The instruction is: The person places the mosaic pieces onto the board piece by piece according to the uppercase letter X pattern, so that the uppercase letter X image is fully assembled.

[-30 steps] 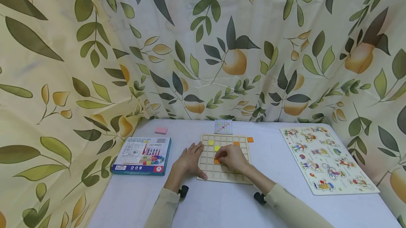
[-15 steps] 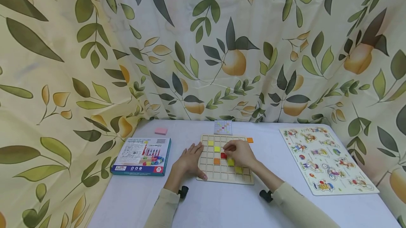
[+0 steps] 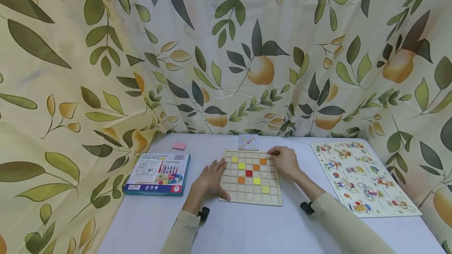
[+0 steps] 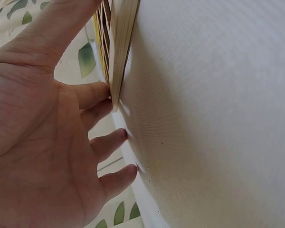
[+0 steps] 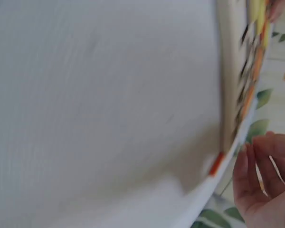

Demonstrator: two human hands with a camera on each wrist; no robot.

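Observation:
A wooden grid board (image 3: 233, 192) lies flat on the table with coloured square tiles in some cells. A red tile (image 3: 248, 173) sits at the middle. Orange tiles (image 3: 256, 167) run diagonally up to the right, and yellow tiles (image 3: 241, 166) cross them on the other diagonal. My left hand (image 3: 211, 177) is spread along the board's left side, fingers touching its edge. Beyond the upper right corner hovers my right hand (image 3: 285, 161), thumb and fingertips close together. A loose orange tile (image 5: 216, 164) rests on the cloth by that corner, apart from those fingers.
A small card with a coloured grid (image 3: 248, 142) lies behind the board. To the left are a flat printed box (image 3: 159, 173) and a pink block (image 3: 179, 146). A picture puzzle board (image 3: 363, 179) lies at the right. A patterned curtain (image 3: 226, 57) hangs behind.
My right hand has moved from the board's middle up and right to its far corner, uncovering the red tile and the orange tiles. My left hand has stayed put.

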